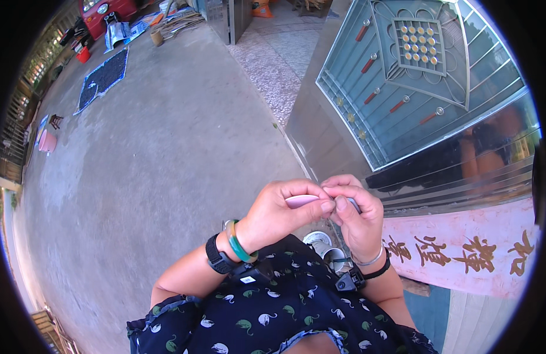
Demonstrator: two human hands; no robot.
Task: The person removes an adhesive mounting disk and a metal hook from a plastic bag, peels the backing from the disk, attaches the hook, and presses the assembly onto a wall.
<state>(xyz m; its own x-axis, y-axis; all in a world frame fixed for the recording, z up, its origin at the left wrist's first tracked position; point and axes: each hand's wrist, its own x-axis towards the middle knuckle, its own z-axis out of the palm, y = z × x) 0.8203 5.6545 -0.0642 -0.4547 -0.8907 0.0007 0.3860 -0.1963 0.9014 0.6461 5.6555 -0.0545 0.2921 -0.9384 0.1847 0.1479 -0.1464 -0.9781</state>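
My left hand (279, 212) and my right hand (358, 221) meet in front of my chest, fingertips pinched together and touching. Under the fingers of the left hand shows a smooth pale pink piece with a rounded edge (298, 201); its kind I cannot make out. A narrow grey-blue sliver (354, 205) peeks out by the right hand's fingers, mostly hidden. Whatever lies between the fingertips is too small to tell. Just below the hands stand a whitish cup-like container (334, 258) and a white bowl (318, 238), partly covered by my right arm.
A window with a metal grille (426, 71) and a pink panel with brown lettering (456, 248) line the right side. Concrete ground (149, 159) stretches left. Farther off are a dark mat (103, 79), a pink bucket (47, 141) and a red vehicle (111, 15).
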